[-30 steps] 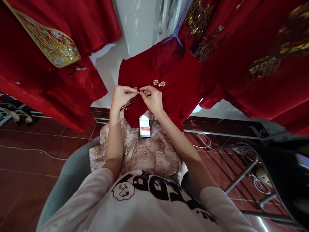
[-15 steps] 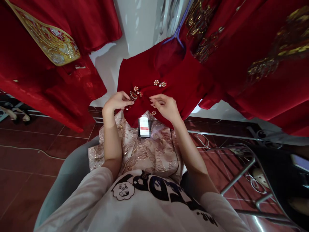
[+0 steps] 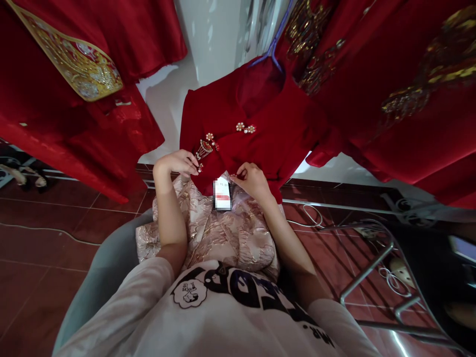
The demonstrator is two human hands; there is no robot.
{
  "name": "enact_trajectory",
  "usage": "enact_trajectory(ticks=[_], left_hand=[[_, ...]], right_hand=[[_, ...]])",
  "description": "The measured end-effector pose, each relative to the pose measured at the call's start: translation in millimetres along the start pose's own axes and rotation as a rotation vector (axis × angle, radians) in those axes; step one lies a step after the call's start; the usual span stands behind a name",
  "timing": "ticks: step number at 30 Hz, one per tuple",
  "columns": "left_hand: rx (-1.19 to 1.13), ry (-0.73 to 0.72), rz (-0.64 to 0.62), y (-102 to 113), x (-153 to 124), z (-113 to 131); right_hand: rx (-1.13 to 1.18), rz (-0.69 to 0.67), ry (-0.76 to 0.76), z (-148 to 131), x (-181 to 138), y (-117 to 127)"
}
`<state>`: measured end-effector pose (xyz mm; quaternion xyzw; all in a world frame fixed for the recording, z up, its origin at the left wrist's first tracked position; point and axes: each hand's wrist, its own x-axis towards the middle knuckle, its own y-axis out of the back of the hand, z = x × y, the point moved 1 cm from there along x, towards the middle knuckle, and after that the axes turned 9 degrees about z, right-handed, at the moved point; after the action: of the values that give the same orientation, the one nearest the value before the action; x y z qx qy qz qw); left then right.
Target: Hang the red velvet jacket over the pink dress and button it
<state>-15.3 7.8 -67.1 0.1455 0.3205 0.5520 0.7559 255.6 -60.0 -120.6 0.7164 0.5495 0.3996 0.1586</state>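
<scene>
A red velvet garment (image 3: 267, 134) hangs in front of me on a blue hanger (image 3: 273, 49). It bears pearl flower buttons (image 3: 245, 128) and a gold tasselled brooch (image 3: 204, 148). My left hand (image 3: 178, 163) is curled at the garment's left edge, fingertips touching the tassel's lower end. My right hand (image 3: 253, 179) pinches a small pearl button near the lower front edge. A phone (image 3: 222, 194) rests on pale pink brocade fabric (image 3: 223, 233) on my lap.
Red embroidered gowns hang at the left (image 3: 74, 74) and at the right (image 3: 401, 84). A metal rack (image 3: 375, 267) stands at the right over a red tiled floor (image 3: 44, 233). I sit in a grey chair (image 3: 100, 282). White cables (image 3: 312, 213) lie on the floor.
Both hands have moved down from the upper brooch fastening to the garment's lower edge. The brooch now hangs free, and my right hand has closed on a lower button.
</scene>
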Motion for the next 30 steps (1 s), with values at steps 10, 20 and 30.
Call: enact_trajectory(ticks=[10, 20, 30], left_hand=[[0.036, -0.080, -0.138, -0.4, -2.5, 6.8], [-0.015, -0.191, -0.030, -10.6, -1.8, 16.3], [-0.049, -0.171, 0.006, -15.9, -2.5, 21.7]], right_hand=[[0.404, -0.087, -0.214, -7.4, 4.5, 8.4], [0.519, -0.051, -0.086, -47.7, 17.6, -29.6], [0.496, 0.081, -0.076, -47.8, 7.0, -41.1]])
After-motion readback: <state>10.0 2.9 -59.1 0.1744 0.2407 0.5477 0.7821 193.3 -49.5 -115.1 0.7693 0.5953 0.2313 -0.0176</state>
